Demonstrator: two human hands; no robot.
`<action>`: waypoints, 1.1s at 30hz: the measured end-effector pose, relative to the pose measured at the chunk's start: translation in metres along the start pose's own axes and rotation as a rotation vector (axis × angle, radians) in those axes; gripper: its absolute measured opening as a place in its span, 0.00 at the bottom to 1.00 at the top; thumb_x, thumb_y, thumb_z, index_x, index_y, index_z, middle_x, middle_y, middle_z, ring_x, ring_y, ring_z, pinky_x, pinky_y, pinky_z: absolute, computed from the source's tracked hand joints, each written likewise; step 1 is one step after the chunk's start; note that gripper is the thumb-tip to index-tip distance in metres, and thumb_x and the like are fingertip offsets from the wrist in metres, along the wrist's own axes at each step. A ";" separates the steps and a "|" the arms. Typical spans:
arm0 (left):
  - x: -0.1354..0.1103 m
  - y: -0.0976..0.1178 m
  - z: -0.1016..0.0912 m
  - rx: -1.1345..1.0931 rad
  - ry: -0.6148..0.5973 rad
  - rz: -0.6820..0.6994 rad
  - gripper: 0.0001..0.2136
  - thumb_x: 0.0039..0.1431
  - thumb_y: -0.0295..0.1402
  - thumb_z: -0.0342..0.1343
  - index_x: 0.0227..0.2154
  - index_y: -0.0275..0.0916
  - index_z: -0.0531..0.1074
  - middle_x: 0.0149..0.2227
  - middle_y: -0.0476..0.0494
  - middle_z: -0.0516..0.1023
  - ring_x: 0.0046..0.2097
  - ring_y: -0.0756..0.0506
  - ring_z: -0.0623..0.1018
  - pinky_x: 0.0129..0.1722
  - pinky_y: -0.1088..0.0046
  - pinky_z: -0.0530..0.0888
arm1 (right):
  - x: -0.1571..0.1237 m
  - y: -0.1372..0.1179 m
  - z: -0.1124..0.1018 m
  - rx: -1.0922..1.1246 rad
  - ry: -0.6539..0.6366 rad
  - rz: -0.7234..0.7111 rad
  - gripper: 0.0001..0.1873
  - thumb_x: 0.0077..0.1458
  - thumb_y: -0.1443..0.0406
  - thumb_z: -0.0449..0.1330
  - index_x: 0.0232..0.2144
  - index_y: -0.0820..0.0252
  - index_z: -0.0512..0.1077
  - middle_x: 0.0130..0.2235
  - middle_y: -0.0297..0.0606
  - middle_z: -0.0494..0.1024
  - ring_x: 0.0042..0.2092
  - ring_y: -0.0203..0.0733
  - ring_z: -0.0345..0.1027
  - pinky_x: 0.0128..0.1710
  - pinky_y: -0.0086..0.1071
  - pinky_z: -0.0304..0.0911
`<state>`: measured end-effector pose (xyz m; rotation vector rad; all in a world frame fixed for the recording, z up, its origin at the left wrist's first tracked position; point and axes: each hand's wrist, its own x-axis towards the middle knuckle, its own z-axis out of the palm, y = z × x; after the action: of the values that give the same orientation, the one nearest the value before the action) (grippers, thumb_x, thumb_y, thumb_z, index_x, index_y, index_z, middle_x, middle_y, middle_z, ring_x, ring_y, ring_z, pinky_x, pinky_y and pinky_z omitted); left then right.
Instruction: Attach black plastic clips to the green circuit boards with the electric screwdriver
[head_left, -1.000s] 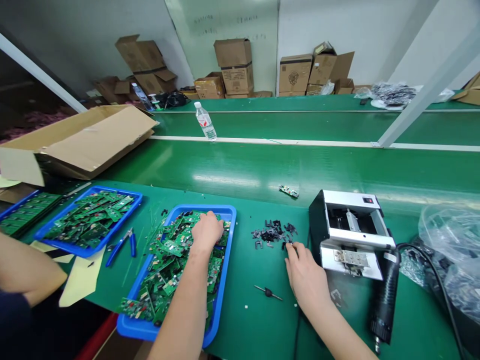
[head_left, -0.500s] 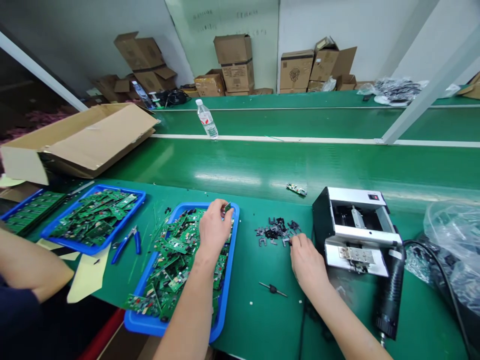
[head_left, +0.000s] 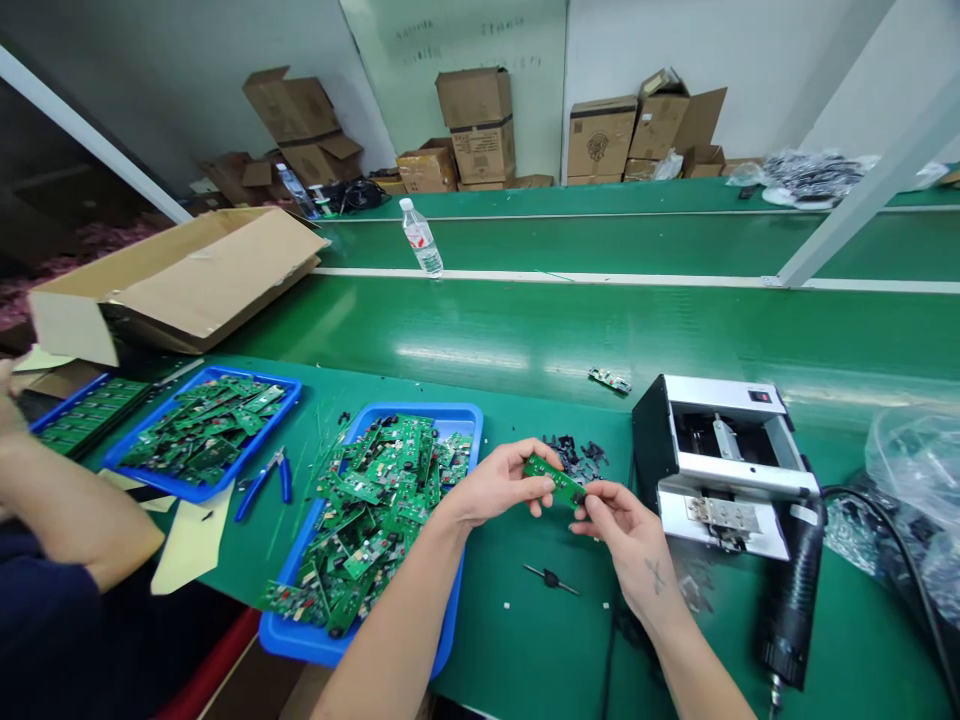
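The small green board [head_left: 560, 484] is held up between the two hands, over the green tabletop [head_left: 517, 660]; with 12 o'clock straight ahead, a blue tray [head_left: 304, 642] full of boards like it sits toward 9 o'clock, a heap of little black parts [head_left: 592, 458] at about 1 o'clock, and a boxy machine [head_left: 735, 465] at 3 o'clock. The left hand [head_left: 495, 485] has its thumb on top and its other fingers round it, clamped on the board's 10 o'clock end; the right hand [head_left: 634, 535] has its thumb and first finger pinched, it seems, on a small dark bit [head_left: 577, 498] at the other end (I cannot tell if that bit is stuck to the board). To do this well, I think the left fingers should hold firm by the edges; the right fingers should push softly and straight, so nothing bends or skids. The board's long way runs from 10 o'clock to 4 o'clock; the dark-bit end points to 4 o'clock; a green face looks up, with a tilt that is hard to judge.
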<state>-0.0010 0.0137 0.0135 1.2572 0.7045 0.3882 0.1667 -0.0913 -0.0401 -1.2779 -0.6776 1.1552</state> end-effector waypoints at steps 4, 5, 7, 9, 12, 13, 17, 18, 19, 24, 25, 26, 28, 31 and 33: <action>-0.003 -0.001 0.005 -0.081 -0.068 0.070 0.15 0.52 0.36 0.66 0.34 0.36 0.66 0.36 0.45 0.73 0.32 0.49 0.78 0.25 0.77 0.74 | 0.000 -0.007 0.004 0.153 0.042 0.062 0.17 0.48 0.53 0.68 0.35 0.58 0.78 0.33 0.38 0.79 0.33 0.40 0.74 0.34 0.36 0.77; -0.002 -0.002 0.007 -0.082 -0.055 0.086 0.15 0.52 0.36 0.66 0.33 0.36 0.65 0.38 0.45 0.72 0.32 0.49 0.78 0.24 0.77 0.73 | 0.000 -0.009 0.004 0.183 0.051 0.074 0.16 0.48 0.53 0.69 0.35 0.57 0.78 0.33 0.37 0.79 0.33 0.39 0.74 0.34 0.36 0.76; -0.002 -0.002 0.011 -0.046 -0.025 0.096 0.15 0.53 0.36 0.65 0.31 0.36 0.63 0.39 0.45 0.72 0.31 0.51 0.77 0.23 0.79 0.72 | -0.001 -0.010 0.005 0.234 0.065 0.093 0.16 0.46 0.53 0.70 0.34 0.56 0.78 0.32 0.36 0.79 0.32 0.38 0.74 0.35 0.35 0.76; -0.001 -0.003 0.015 0.017 -0.015 0.092 0.14 0.55 0.37 0.64 0.31 0.37 0.63 0.40 0.45 0.72 0.30 0.52 0.76 0.22 0.80 0.69 | -0.003 -0.010 0.005 0.269 0.078 0.103 0.16 0.45 0.53 0.71 0.33 0.56 0.78 0.33 0.36 0.80 0.34 0.39 0.74 0.37 0.35 0.75; -0.001 -0.003 0.019 0.101 -0.029 0.113 0.12 0.58 0.36 0.61 0.32 0.37 0.63 0.43 0.43 0.73 0.32 0.53 0.74 0.25 0.80 0.69 | -0.005 -0.008 0.005 0.282 0.102 0.111 0.16 0.44 0.54 0.72 0.33 0.57 0.79 0.35 0.37 0.81 0.36 0.39 0.74 0.41 0.35 0.74; -0.001 -0.003 0.020 0.118 -0.028 0.131 0.11 0.58 0.35 0.60 0.33 0.37 0.63 0.43 0.43 0.73 0.32 0.53 0.73 0.27 0.79 0.70 | -0.005 -0.007 0.005 0.280 0.110 0.113 0.16 0.44 0.54 0.72 0.33 0.57 0.79 0.35 0.37 0.81 0.37 0.39 0.74 0.41 0.34 0.73; -0.002 -0.003 0.020 0.209 0.022 0.192 0.07 0.61 0.33 0.58 0.37 0.37 0.65 0.43 0.43 0.74 0.38 0.50 0.73 0.36 0.75 0.71 | -0.006 -0.004 0.005 0.270 0.115 0.113 0.16 0.45 0.55 0.72 0.33 0.57 0.79 0.34 0.37 0.81 0.37 0.40 0.75 0.45 0.37 0.73; -0.002 -0.002 0.020 0.249 0.034 0.194 0.07 0.61 0.33 0.57 0.38 0.37 0.67 0.43 0.43 0.74 0.39 0.49 0.73 0.38 0.74 0.71 | -0.006 -0.003 0.004 0.266 0.110 0.111 0.16 0.45 0.55 0.72 0.33 0.57 0.79 0.34 0.37 0.81 0.37 0.40 0.75 0.45 0.38 0.73; -0.003 0.000 0.019 0.292 0.041 0.193 0.07 0.61 0.33 0.57 0.40 0.37 0.68 0.43 0.42 0.75 0.41 0.48 0.73 0.40 0.73 0.71 | -0.007 -0.002 0.004 0.261 0.104 0.107 0.16 0.45 0.55 0.72 0.34 0.57 0.79 0.34 0.37 0.81 0.37 0.41 0.75 0.45 0.40 0.73; -0.007 0.007 0.016 0.423 0.023 0.164 0.08 0.61 0.31 0.56 0.43 0.38 0.72 0.45 0.44 0.77 0.44 0.47 0.75 0.44 0.73 0.70 | -0.008 0.001 0.001 0.215 0.070 0.086 0.15 0.46 0.56 0.72 0.34 0.58 0.80 0.36 0.39 0.82 0.39 0.43 0.75 0.46 0.39 0.73; -0.008 0.007 0.016 0.439 0.018 0.162 0.08 0.61 0.31 0.56 0.43 0.39 0.73 0.45 0.44 0.77 0.44 0.47 0.75 0.43 0.73 0.70 | -0.008 0.001 0.000 0.206 0.066 0.083 0.15 0.46 0.56 0.72 0.34 0.58 0.80 0.37 0.40 0.82 0.39 0.43 0.76 0.46 0.39 0.73; -0.009 0.008 0.015 0.454 0.013 0.163 0.09 0.61 0.31 0.56 0.44 0.39 0.73 0.45 0.44 0.77 0.44 0.47 0.75 0.43 0.74 0.70 | -0.009 0.001 0.000 0.197 0.064 0.081 0.15 0.46 0.56 0.72 0.34 0.58 0.80 0.37 0.40 0.82 0.39 0.43 0.76 0.46 0.38 0.73; -0.010 0.009 0.015 0.476 0.002 0.176 0.09 0.61 0.30 0.56 0.44 0.39 0.73 0.45 0.45 0.77 0.44 0.47 0.75 0.43 0.74 0.70 | -0.009 0.001 0.000 0.186 0.066 0.081 0.15 0.46 0.56 0.72 0.34 0.58 0.80 0.36 0.40 0.82 0.38 0.43 0.76 0.45 0.38 0.73; -0.011 0.010 0.016 0.495 -0.011 0.222 0.09 0.61 0.29 0.55 0.44 0.40 0.73 0.46 0.45 0.78 0.45 0.47 0.76 0.47 0.73 0.70 | -0.009 -0.001 0.000 0.187 0.073 0.088 0.14 0.46 0.56 0.72 0.34 0.58 0.80 0.35 0.38 0.82 0.38 0.42 0.76 0.44 0.37 0.74; -0.012 0.011 0.017 0.512 -0.016 0.255 0.09 0.61 0.28 0.56 0.44 0.40 0.73 0.46 0.45 0.78 0.46 0.47 0.76 0.49 0.72 0.69 | -0.009 -0.003 0.001 0.193 0.074 0.098 0.14 0.46 0.56 0.71 0.33 0.58 0.80 0.34 0.38 0.82 0.37 0.42 0.76 0.43 0.37 0.75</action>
<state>0.0030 -0.0029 0.0294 1.8441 0.6514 0.4191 0.1637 -0.0992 -0.0348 -1.1933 -0.4417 1.2159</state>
